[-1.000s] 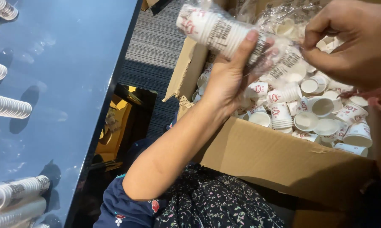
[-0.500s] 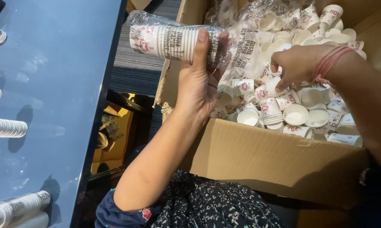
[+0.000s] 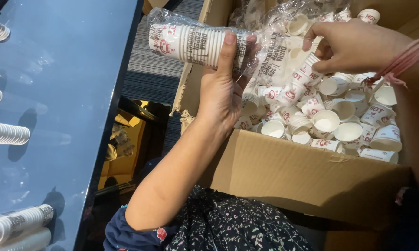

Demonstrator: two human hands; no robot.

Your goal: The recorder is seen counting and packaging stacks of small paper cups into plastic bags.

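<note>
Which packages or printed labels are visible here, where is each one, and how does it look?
Plastic sleeve of stacked cups: held sideways in the left hand, clear wrap, white cups with red and dark print.
Cardboard box: on the lap, brown, open, full of loose white cups with red print.
Cup stacks: lying on the blue table, white.

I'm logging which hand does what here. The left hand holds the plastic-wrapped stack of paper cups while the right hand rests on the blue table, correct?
Not quite. The head view shows the right hand over the cardboard box, fingers at a loose cup, not on the blue table. The left hand does hold the wrapped stack.
</note>
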